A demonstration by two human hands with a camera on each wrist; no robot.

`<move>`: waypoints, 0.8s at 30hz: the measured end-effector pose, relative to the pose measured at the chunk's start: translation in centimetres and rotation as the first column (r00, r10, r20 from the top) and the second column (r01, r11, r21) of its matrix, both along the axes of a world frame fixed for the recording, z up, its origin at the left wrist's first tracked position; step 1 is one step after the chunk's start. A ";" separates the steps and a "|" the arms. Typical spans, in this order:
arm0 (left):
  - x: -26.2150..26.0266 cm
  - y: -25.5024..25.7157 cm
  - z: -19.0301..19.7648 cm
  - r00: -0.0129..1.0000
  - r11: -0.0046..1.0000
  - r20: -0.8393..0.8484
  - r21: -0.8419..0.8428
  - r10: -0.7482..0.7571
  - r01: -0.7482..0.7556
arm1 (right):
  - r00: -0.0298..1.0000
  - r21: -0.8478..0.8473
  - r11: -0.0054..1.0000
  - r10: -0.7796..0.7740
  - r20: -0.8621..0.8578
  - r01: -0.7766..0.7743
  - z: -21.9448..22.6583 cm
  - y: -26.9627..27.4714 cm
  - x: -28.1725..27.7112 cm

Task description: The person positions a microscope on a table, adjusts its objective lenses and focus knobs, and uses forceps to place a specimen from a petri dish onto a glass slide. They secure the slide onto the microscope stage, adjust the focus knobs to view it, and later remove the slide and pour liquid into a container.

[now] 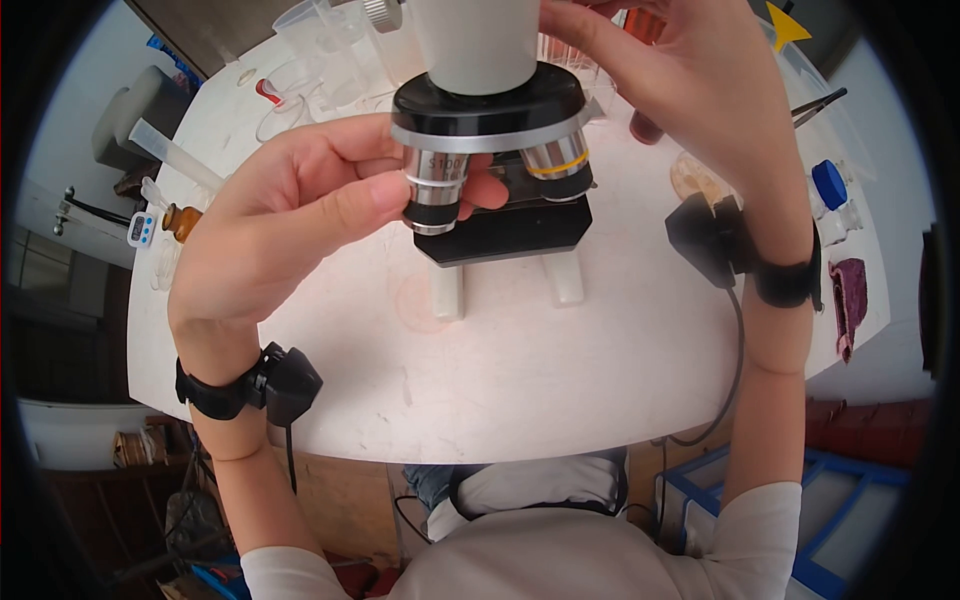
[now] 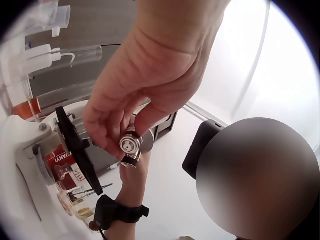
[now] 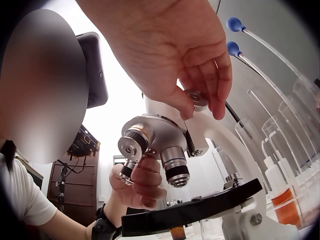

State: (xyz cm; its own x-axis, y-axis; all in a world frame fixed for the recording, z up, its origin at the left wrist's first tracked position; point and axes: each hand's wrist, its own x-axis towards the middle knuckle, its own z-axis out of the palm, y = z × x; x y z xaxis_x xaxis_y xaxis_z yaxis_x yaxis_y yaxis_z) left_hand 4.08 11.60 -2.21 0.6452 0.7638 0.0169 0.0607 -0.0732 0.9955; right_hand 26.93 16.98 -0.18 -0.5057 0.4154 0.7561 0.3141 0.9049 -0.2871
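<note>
A white microscope [image 1: 482, 45] stands on the table, its black stage [image 3: 200, 207] below the turret [image 1: 488, 110] of silver objective lenses. My left hand [image 1: 270, 210] pinches one objective lens [image 1: 436, 175] between thumb and fingers, the thumb on its near side. Another objective with a yellow ring [image 1: 557, 160] points down on the right. In the right wrist view a blue-ringed objective [image 3: 175, 167] also hangs over the stage. My right hand [image 3: 175, 60] reaches round the arm of the microscope and holds the ridged focus knob [image 3: 197, 100] between thumb and fingers.
Clear beakers [image 1: 335, 60] stand at the back left, near a brown bottle [image 1: 182, 222] and a small timer [image 1: 141, 230]. Glass tubes and an orange liquid [image 3: 286, 207] lie beyond the microscope. A blue-capped bottle [image 1: 828, 185] and purple cloth [image 1: 848, 305] are at the right edge.
</note>
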 end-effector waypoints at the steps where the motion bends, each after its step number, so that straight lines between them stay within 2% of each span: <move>1: 0.0 0.1 -0.1 1.000 1.000 0.001 0.000 -0.001 0.001 | 1.000 -0.049 0.999 -0.009 -0.030 0.008 -0.2 0.4 -0.1; 7: 0.8 -0.2 -0.9 0.992 0.994 0.064 0.015 0.110 -0.111 | 1.000 -0.055 0.998 0.022 -0.007 -0.022 0.8 -1.2 0.2; 11: 1.4 -0.6 -0.4 0.978 0.977 -0.028 0.051 0.208 -0.206 | 0.999 -0.046 0.999 0.028 -0.024 -0.029 0.8 -1.3 -0.1; 12: 1.4 -0.7 -0.4 0.971 0.972 -0.057 0.065 0.230 -0.226 | 1.000 0.005 1.000 0.015 0.007 -0.015 0.7 -1.3 0.0; 14: 0.8 -0.7 -0.3 0.983 0.983 -0.040 0.064 0.177 -0.175 | 0.999 0.059 0.998 -0.004 0.038 0.001 0.8 -1.3 0.0; 16: 0.5 -0.7 -0.2 0.992 0.990 -0.023 0.060 0.125 -0.124 | 0.999 -0.179 0.984 -0.019 -0.036 0.012 1.1 -1.3 -0.1; 18: 0.4 -0.7 0.4 0.997 0.999 0.063 -0.014 0.046 -0.045 | 0.999 -0.178 0.984 -0.017 -0.040 0.010 1.2 -1.4 -0.2; 21: 0.2 -0.3 0.0 0.999 1.000 0.052 0.026 0.003 -0.004 | 0.999 -0.170 0.985 -0.006 -0.050 -0.002 1.2 -1.3 -0.1; 23: 0.4 -0.2 -0.2 0.999 0.999 0.027 0.034 0.025 -0.026 | 0.999 -0.171 0.985 0.007 -0.053 -0.016 1.1 -1.3 0.0; 24: 0.5 -0.2 -0.3 0.999 0.998 0.001 0.040 0.051 -0.051 | 0.999 -0.095 0.995 0.012 -0.030 -0.014 0.9 -1.3 0.0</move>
State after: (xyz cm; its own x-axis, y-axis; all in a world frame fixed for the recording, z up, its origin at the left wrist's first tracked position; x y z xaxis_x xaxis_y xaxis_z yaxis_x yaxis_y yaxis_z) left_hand 4.61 11.40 -2.55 0.6054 0.7945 0.0481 0.0656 -0.1100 0.9918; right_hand 26.95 15.64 0.76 -0.4899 0.4798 0.7279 0.2928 0.8770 -0.3810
